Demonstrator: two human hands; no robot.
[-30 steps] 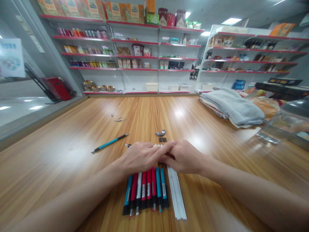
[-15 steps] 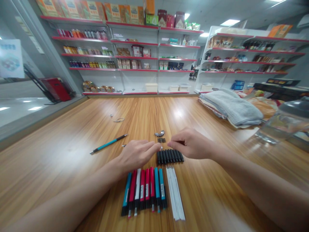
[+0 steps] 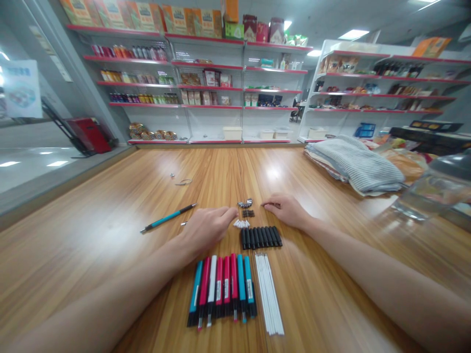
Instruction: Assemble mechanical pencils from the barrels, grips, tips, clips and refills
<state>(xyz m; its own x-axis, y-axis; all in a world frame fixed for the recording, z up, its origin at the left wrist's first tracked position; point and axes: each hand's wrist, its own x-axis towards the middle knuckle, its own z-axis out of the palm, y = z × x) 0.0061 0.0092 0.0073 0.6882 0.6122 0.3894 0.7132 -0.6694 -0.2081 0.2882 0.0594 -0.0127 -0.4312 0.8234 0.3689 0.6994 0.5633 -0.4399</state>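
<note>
My left hand (image 3: 211, 226) is closed, its fingertips beside a row of small white plastic pieces (image 3: 242, 224); anything in it is hidden. To the right, my right hand (image 3: 289, 210) is pinched low over the table, and what its fingertips hold is too small to name. Between the hands lie small springs (image 3: 248, 214) and a cluster of silver metal pieces (image 3: 245, 203). Nearer me is a row of black pen grips (image 3: 261, 238). Blue, pink and white pen barrels (image 3: 224, 282) lie side by side, with white ink refills (image 3: 270, 294) to their right.
A blue and black pen (image 3: 168, 218) lies left of my left hand. Further off are a thin loop (image 3: 183, 182) and a tiny piece (image 3: 172, 175). Folded striped cloth (image 3: 355, 162) and a clear water container (image 3: 427, 189) stand at the right. Stocked shelves line the back.
My right hand has moved away to the right and slightly back from the parts. My left hand has drawn a little left, uncovering the small white pieces.
</note>
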